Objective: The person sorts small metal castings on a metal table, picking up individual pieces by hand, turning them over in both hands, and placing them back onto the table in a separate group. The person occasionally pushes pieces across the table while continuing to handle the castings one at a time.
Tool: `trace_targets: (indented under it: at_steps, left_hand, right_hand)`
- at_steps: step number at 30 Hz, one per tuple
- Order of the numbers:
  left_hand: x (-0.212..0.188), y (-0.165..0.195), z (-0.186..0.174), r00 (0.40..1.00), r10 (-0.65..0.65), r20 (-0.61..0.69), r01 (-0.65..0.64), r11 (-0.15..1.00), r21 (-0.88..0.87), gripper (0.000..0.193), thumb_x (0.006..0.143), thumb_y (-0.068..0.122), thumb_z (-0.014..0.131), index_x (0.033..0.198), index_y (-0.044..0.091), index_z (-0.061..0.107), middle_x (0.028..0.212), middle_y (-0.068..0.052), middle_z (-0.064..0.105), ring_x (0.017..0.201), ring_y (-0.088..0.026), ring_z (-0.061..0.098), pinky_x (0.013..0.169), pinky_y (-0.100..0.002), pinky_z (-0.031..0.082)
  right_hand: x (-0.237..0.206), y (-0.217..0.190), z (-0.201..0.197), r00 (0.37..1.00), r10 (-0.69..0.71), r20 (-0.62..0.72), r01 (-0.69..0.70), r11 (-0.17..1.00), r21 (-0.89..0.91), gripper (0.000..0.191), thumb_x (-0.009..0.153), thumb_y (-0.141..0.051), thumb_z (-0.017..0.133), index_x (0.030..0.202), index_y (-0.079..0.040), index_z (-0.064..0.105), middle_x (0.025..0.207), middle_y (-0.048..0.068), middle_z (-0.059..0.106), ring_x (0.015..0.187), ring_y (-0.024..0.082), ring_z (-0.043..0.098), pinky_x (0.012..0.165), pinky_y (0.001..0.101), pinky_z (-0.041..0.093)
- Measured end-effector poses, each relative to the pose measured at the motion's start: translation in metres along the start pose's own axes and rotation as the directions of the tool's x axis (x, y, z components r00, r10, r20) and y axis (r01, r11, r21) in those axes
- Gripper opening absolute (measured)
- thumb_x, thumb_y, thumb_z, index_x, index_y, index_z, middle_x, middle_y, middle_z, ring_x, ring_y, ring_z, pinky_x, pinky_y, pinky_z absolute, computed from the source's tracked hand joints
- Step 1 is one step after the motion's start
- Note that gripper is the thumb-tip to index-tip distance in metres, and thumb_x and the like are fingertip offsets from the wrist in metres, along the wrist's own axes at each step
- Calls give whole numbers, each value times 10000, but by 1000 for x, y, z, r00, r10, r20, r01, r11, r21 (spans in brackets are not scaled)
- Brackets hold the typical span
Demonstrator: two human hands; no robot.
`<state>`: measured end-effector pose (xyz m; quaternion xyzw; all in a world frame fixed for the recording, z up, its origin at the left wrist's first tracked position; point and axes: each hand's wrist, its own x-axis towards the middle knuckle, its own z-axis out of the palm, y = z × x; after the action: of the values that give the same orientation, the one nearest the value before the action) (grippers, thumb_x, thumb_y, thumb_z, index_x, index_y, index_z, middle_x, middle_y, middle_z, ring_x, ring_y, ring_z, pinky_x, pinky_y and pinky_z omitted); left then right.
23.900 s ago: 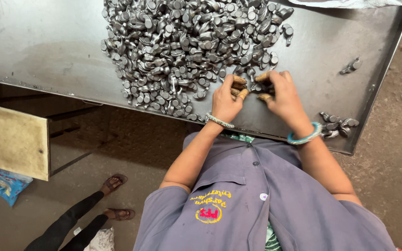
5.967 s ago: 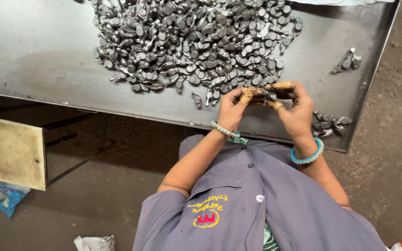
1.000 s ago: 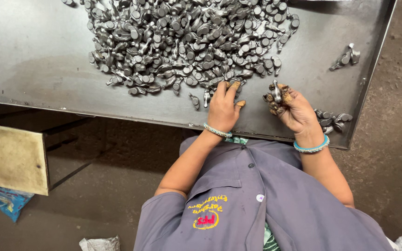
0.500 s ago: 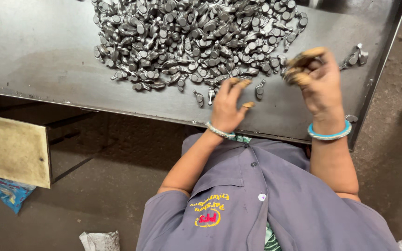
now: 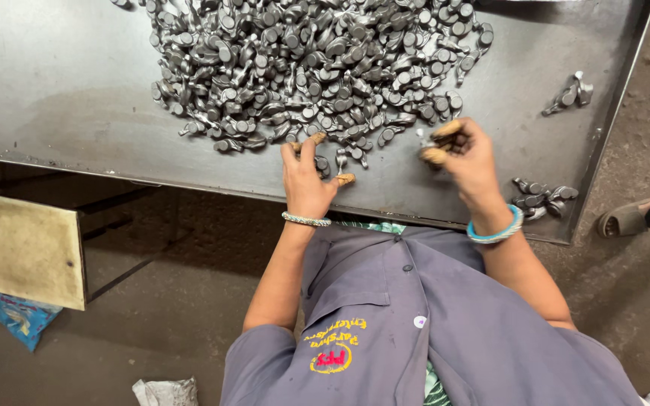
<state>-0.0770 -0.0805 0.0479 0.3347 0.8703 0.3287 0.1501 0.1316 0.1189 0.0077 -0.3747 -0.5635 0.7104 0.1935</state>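
metal pieces point(image 5: 317, 68) get sorted: left hand point(image 5: 306, 180) spreads its fingers on the pile, right hand point(image 5: 464, 154) pinches one.

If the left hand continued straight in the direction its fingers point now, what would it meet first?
The left hand points up the metal table. Its fingertips already lie among loose grey parts at the near edge of the big pile of metal parts, so it would probably push into that pile first.
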Motion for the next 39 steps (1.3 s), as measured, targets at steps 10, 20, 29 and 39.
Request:
trace_targets:
  at_steps: [10, 20, 29, 39]
  left_hand:
    - [-3, -2, 21, 998, 51, 34, -45, 987, -151, 821, 603, 88, 936, 1298, 17, 505, 1152, -168, 534, 935, -390, 627, 761, -460, 536]
    - [-5, -3, 39, 998, 52, 39, -46, 986, -159, 871, 615, 68, 921, 1348, -3, 457, 1186, -184, 548, 1028, -416, 619, 836, -469, 533]
    - [-6, -1, 40, 998, 57, 20, -53, 981, -184, 893, 586, 94, 939, 1337, 13, 464, 1175, -190, 556, 1054, -428, 606, 855, -483, 527]
    - [-13, 15, 69, 995, 78, 69, -58, 963, -265, 751, 661, 51, 885, 1310, -3, 512, 1116, -156, 557, 887, -307, 637, 768, -410, 549]
  right_hand:
    - [-3, 34, -42, 941, 215, 261, -337, 664, 667, 386, 931, -166, 777, 1246, -1, 629, 1086, 188, 726, 876, 228, 723, 756, 327, 605]
    - [19, -54, -37, 975, -90, 205, -23, 870, 492, 414, 888, 6, 751, 1256, -23, 563, 1159, 138, 680, 995, 201, 694, 1005, 367, 605]
    - [8, -47, 73, 820, -425, 383, 547, 388, -742, 457, 705, 26, 819, 1131, -56, 672, 1054, 109, 657, 1025, 333, 563, 893, 437, 504]
    - [-22, -37, 9, 782, -386, 490, 619, 387, -683, 331, 708, 124, 689, 985, -54, 651, 1014, 96, 697, 1051, 328, 609, 915, 405, 517]
